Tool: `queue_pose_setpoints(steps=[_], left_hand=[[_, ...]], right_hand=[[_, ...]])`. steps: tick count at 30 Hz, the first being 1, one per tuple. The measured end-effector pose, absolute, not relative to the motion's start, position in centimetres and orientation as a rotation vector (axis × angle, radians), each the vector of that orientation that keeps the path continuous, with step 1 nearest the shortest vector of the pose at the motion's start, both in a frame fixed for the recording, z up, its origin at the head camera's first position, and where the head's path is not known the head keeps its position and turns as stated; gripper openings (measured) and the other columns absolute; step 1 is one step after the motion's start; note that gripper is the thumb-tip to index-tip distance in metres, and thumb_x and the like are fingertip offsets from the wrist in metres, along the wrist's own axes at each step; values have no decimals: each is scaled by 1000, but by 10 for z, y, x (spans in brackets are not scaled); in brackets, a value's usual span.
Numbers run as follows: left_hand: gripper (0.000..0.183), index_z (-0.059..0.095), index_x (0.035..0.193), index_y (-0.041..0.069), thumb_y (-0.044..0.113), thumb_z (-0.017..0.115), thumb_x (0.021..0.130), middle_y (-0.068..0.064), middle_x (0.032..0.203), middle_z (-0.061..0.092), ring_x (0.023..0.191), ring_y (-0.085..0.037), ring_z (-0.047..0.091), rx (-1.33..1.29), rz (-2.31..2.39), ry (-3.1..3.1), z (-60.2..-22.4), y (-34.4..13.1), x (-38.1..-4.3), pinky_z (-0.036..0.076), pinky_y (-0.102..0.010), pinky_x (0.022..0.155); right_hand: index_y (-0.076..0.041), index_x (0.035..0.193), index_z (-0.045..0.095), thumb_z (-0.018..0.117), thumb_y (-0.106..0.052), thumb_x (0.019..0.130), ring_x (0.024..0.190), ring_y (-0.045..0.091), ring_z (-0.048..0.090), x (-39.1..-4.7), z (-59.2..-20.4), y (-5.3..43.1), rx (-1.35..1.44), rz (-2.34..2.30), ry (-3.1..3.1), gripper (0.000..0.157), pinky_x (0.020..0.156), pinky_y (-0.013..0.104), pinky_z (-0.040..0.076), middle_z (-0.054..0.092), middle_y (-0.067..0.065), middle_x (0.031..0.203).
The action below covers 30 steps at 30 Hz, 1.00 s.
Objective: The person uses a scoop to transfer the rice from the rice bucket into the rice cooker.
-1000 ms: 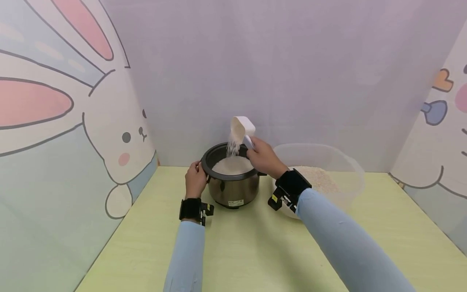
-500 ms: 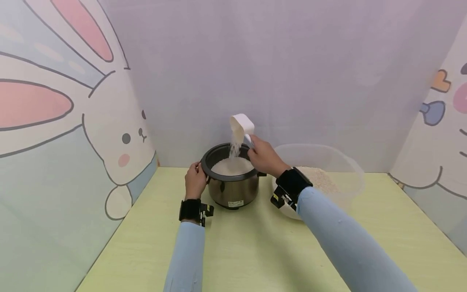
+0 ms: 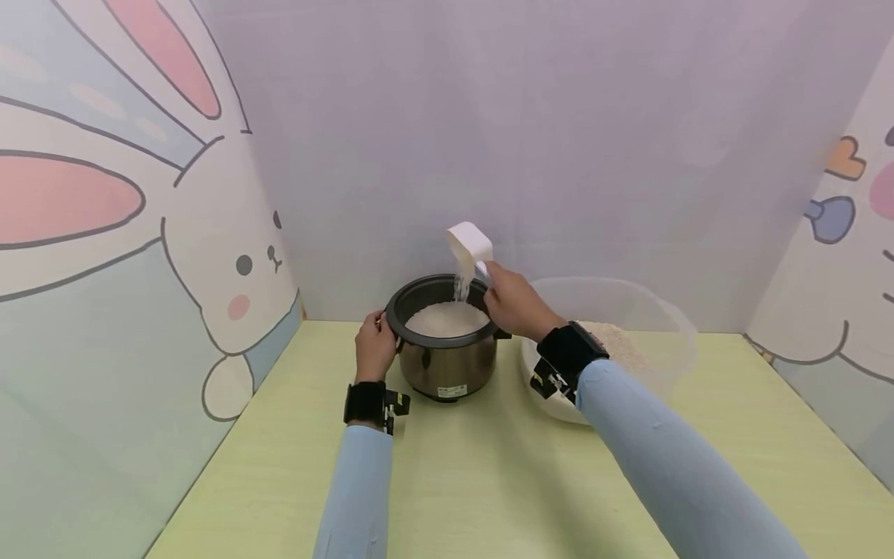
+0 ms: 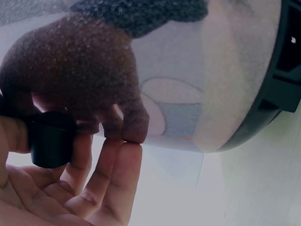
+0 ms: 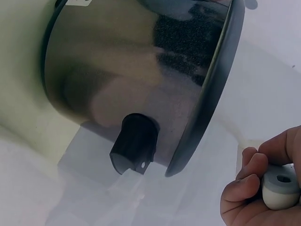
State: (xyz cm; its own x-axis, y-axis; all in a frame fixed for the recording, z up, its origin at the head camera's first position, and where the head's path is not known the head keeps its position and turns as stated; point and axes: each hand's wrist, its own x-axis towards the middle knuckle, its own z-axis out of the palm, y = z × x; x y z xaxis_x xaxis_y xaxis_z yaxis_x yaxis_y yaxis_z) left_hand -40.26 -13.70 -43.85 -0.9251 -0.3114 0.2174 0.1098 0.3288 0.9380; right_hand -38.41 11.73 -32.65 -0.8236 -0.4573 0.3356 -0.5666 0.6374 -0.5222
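In the head view we see a pot with a glossy brown-grey wall, a thick dark rim and a pale label at its six o'clock. White rice lies inside. At nine o'clock our left hand grips a black side handle. Toward one o'clock above the rim, our right hand holds a smooth, boxy white scoop, tipped so that grains spill into the pot. At three o'clock sits a translucent tub of paler brown grain.
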Motion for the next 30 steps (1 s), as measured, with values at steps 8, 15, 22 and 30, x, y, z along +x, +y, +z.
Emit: queue_pose_setpoints(steps=[8, 15, 22, 30], left_hand=[[45, 56, 140, -4, 29, 43, 111, -25, 129, 64, 114, -37, 62, 170, -1616, -2239, -439, -137, -401, 52, -50, 90], [46, 56, 139, -5, 29, 43, 111, -25, 129, 64, 114, -37, 62, 158, -1607, -2233, -440, -137, -401, 52, -50, 91], [46, 56, 139, -4, 29, 43, 111, -25, 127, 64, 111, -36, 63, 163, -1613, -2231, -439, -138, -403, 52, -49, 89], [46, 56, 139, -5, 29, 43, 111, -25, 128, 64, 111, -37, 62, 161, -1610, -2233, -440, -139, -404, 52, -49, 90]], right_hand=[[11, 153, 28, 36, 2, 103, 88, 32, 56, -381, -329, 121, 879, 809, -2719, 51, 78, 45, 43, 56, 35, 132], [10, 145, 37, 39, 3, 101, 88, 31, 56, -381, -334, 124, 916, 668, -2721, 45, 76, 44, 45, 62, 29, 120], [10, 145, 37, 41, 3, 101, 85, 29, 54, -381, -341, 131, 967, 660, -2710, 45, 73, 42, 45, 61, 29, 118], [3, 152, 41, 40, -5, 103, 84, 28, 56, -385, -347, 157, 763, 1101, -2705, 50, 75, 40, 44, 61, 26, 123]])
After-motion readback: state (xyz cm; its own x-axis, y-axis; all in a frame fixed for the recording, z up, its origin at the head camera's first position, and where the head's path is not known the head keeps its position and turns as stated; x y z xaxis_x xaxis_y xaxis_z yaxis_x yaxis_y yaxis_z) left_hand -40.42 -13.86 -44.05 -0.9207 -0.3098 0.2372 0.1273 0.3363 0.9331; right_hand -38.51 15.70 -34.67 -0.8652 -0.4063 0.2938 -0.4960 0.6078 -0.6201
